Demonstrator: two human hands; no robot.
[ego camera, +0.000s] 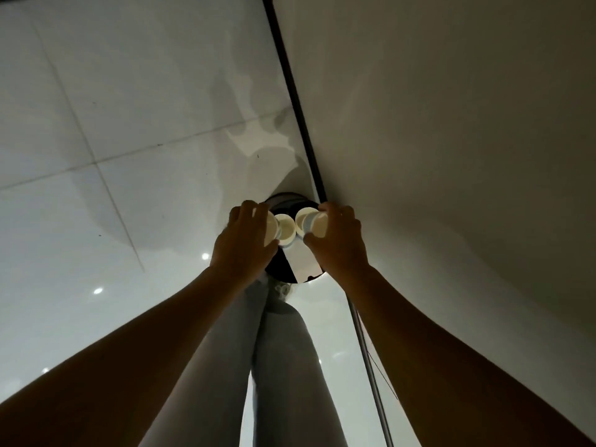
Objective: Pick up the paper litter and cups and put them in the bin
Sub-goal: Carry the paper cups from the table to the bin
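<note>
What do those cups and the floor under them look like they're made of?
The cups look like paper: cream, matte, thin-walled, with a pale blue band outside, though thin plastic can't be ruled out. Left hand and right hand grip them over a dark round bin. The floor looks like glazed tile: pale squares, thin joint lines, mirror-like light spots.

— Where does the view sit?
— On the person's head, looking steeply down along both arms; bin (292, 272) close below at centre, wall (451, 124) toward two o'clock, tiled floor (113, 140) toward ten.
</note>
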